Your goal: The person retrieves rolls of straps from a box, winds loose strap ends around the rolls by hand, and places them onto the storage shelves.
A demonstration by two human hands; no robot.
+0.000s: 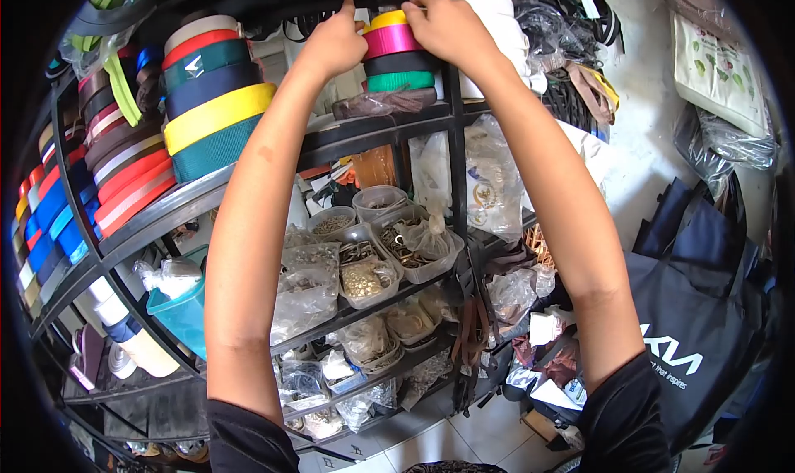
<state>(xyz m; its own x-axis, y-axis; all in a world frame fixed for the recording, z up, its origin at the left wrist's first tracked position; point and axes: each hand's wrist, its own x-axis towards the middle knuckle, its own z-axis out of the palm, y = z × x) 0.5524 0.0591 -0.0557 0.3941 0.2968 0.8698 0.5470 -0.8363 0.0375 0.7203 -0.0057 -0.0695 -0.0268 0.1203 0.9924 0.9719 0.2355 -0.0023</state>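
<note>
Both my arms reach up to a stack of webbing rolls on the top shelf. My right hand (451, 30) has its fingers bent over the right edge of the yellow webbing roll (386, 19) on top. At the stack's left side is my left hand (335, 41), index finger stretched up and thumb by the yellow and pink rolls; its other fingers are hidden. Below the yellow one lie a pink roll (391, 39), a black roll (402, 63), a green roll (401, 81) and a brown plastic-wrapped roll (385, 103).
A taller stack of webbing rolls (217, 113) stands left on the black metal shelf (331, 138), with more rolls farther left. Lower shelves hold plastic tubs (418, 241) of metal hardware. White rolls (489, 26) stand right. A dark tote bag (704, 307) hangs at the right.
</note>
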